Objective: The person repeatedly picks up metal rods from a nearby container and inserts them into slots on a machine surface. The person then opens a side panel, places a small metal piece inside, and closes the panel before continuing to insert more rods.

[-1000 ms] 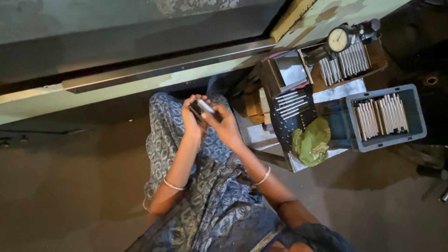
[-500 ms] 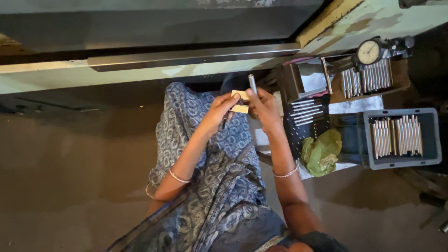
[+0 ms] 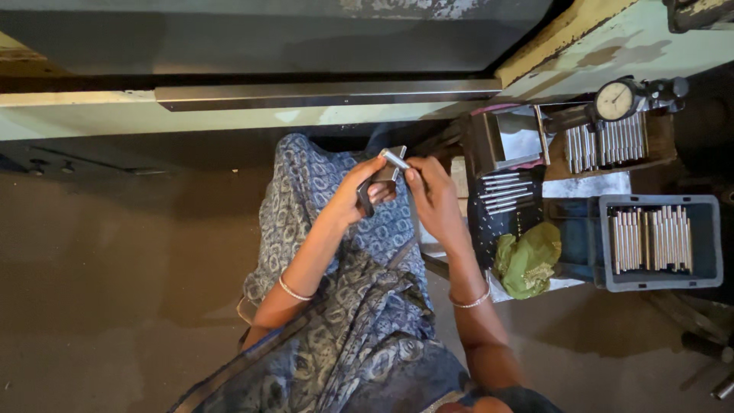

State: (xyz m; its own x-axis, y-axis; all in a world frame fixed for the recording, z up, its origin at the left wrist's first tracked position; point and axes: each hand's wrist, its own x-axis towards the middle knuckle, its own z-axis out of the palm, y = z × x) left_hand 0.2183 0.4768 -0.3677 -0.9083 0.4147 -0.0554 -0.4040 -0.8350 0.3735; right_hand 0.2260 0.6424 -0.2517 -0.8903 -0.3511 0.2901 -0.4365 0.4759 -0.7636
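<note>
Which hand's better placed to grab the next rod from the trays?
Right, probably. The right hand pinches only the small rod and lies on the side of the rods on the dark tray. The left hand grips the metal block, farther away.

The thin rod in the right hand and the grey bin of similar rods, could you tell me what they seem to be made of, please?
The thin rod, pinched by the right hand, looks like bare polished metal, probably steel: silvery with a bright glint. The grey bin looks like moulded plastic: matte, uniform colour, thick rounded rim.
</note>
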